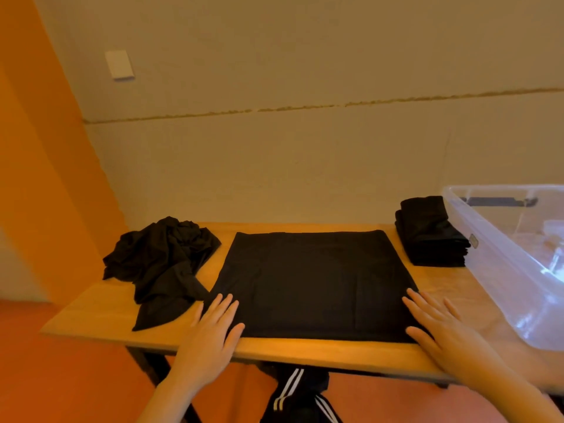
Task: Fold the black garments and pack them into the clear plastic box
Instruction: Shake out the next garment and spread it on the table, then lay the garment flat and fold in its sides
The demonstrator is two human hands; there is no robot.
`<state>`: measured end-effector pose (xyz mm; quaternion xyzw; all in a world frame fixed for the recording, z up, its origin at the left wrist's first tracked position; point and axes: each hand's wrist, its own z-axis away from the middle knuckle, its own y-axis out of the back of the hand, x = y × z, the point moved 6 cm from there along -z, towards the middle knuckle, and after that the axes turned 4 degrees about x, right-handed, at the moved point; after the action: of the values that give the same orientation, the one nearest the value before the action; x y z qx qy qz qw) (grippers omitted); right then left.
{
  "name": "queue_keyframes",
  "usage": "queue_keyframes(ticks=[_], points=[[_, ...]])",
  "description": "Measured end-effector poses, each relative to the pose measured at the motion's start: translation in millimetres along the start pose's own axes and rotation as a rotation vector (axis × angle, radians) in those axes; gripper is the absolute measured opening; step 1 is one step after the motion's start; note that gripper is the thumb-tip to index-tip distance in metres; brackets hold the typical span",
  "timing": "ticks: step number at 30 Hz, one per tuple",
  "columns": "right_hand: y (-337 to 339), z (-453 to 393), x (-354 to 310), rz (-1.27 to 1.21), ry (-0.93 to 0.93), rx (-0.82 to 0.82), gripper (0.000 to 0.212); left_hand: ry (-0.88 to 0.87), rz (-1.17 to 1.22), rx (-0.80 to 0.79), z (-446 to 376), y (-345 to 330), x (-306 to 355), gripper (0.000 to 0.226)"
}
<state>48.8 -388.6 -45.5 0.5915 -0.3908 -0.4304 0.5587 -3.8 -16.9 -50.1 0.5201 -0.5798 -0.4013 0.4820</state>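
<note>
A black garment (311, 282) lies flat as a rectangle in the middle of the wooden table (305, 351). My left hand (213, 328) rests flat, fingers apart, on its near left corner. On the near right corner lies my right hand (439, 325), also flat and spread. A crumpled heap of black garments (161, 267) sits to the left. A stack of folded black garments (430, 236) stands at the back right, beside the clear plastic box (500, 264), which is open at the table's right end.
The table stands against a beige wall (305, 163), with an orange wall (36, 178) on the left. My legs in black trousers with white stripes (299, 398) show under the near edge.
</note>
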Motion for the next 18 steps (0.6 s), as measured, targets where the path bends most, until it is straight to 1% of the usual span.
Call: queue_keyframes(ticks=[1, 2, 4, 6, 8, 9, 10, 12, 13, 16, 18], points=[[1, 6, -4, -0.004, 0.043, 0.003, 0.122, -0.05, 0.025, 0.052, 7, 1, 1, 0.099], [1, 11, -8, -0.003, 0.063, -0.004, 0.119, -0.097, 0.029, 0.084, 15, 3, 1, 0.094], [-3, 22, -10, 0.012, 0.064, -0.011, 0.118, -0.121, 0.029, 0.035, 29, 1, -3, 0.071], [-3, 29, -10, 0.057, 0.065, 0.017, 0.118, -0.131, 0.039, 0.034, 39, -1, -9, 0.066], [-3, 32, -6, 0.083, 0.06, 0.025, 0.119, -0.149, 0.071, 0.1, 45, 2, -12, 0.065], [-4, 33, -4, 0.132, 0.077, -0.018, 0.112, -0.148, 0.085, 0.146, 48, 3, -13, 0.063], [-6, 36, -1, 0.137, 0.058, -0.035, 0.101, -0.135, 0.096, 0.173, 50, 6, -14, 0.056], [-16, 36, 10, 0.055, 0.049, 0.001, 0.074, -0.131, 0.116, 0.296, 54, 11, -16, 0.034], [-22, 38, 13, 0.038, 0.08, 0.014, 0.067, -0.134, 0.13, 0.358, 56, 12, -17, 0.028], [-17, 51, 14, -0.008, 0.13, 0.152, 0.054, -0.109, 0.23, 0.44, 61, 18, -22, 0.038], [-13, 57, 16, -0.072, 0.136, 0.165, 0.044, -0.048, 0.322, 0.467, 61, 26, -26, 0.032]])
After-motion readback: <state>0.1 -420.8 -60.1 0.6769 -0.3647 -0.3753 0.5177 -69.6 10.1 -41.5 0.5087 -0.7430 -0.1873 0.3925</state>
